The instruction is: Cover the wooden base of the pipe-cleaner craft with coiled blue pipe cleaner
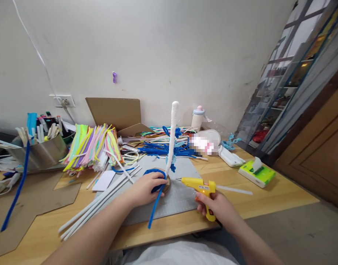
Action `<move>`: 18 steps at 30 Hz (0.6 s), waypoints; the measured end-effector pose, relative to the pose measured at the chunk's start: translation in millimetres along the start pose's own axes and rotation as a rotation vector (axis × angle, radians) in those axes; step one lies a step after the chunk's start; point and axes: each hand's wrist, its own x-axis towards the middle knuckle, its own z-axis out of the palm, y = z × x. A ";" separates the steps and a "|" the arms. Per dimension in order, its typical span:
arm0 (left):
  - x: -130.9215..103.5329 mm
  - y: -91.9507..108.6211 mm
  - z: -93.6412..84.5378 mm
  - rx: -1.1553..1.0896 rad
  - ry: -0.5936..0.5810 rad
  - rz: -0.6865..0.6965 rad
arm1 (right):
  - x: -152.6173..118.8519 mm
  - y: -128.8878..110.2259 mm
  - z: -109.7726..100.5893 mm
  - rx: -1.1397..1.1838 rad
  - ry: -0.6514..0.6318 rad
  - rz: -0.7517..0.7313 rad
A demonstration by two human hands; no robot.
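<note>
My left hand [150,187] curls over a round wooden base [167,188] and presses a blue pipe cleaner [155,208] that is coiled around there. Its loose end sticks out toward me from under my fingers. A white wrapped stem [173,136] rises upright from the base, with small blue looped flowers [173,163] along it. In my right hand [210,202] is a yellow hot glue gun [200,185], its nozzle pointing left, just short of the base. A glue stick [235,190] juts from its back end. My left fingertips are partly hidden.
A grey mat [182,206] lies beneath the work. White rods [102,206] rest at its left, beyond them bundled colourful pipe cleaners [88,145]. Blue pipe cleaners [149,149] lie behind. A tissue pack [265,176] and a bottle [198,119] stand to the right and back.
</note>
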 end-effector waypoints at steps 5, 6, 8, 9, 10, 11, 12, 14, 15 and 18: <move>-0.5 -7.8 19.6 -0.072 0.145 -0.053 | 12.7 3.7 11.1 -0.065 0.026 0.011; -0.9 -9.5 22.4 -0.095 0.182 -0.088 | 15.1 3.9 12.2 -0.108 0.034 0.009; -1.2 -11.7 26.2 -0.146 0.239 -0.158 | 18.8 2.9 14.1 -0.215 0.054 -0.004; -1.0 -12.2 27.2 -0.175 0.254 -0.186 | 20.0 1.8 15.0 -0.256 0.062 -0.008; -0.7 -12.3 27.7 -0.206 0.259 -0.209 | 20.9 0.3 16.2 -0.272 0.068 -0.013; -0.3 -12.2 27.9 -0.237 0.257 -0.227 | 21.5 -1.4 17.5 -0.258 0.066 -0.015; 0.2 -11.9 27.8 -0.267 0.259 -0.242 | 21.9 -3.2 19.2 -0.218 0.052 -0.016; 1.2 -11.6 27.6 -0.310 0.270 -0.268 | 23.1 -6.9 23.1 -0.107 0.001 -0.013; 1.6 -11.6 27.6 -0.323 0.276 -0.273 | 24.0 -8.4 25.3 -0.060 -0.024 -0.014; 2.2 -12.7 28.7 -0.338 0.292 -0.287 | 29.3 -9.6 32.0 -0.013 -0.046 -0.027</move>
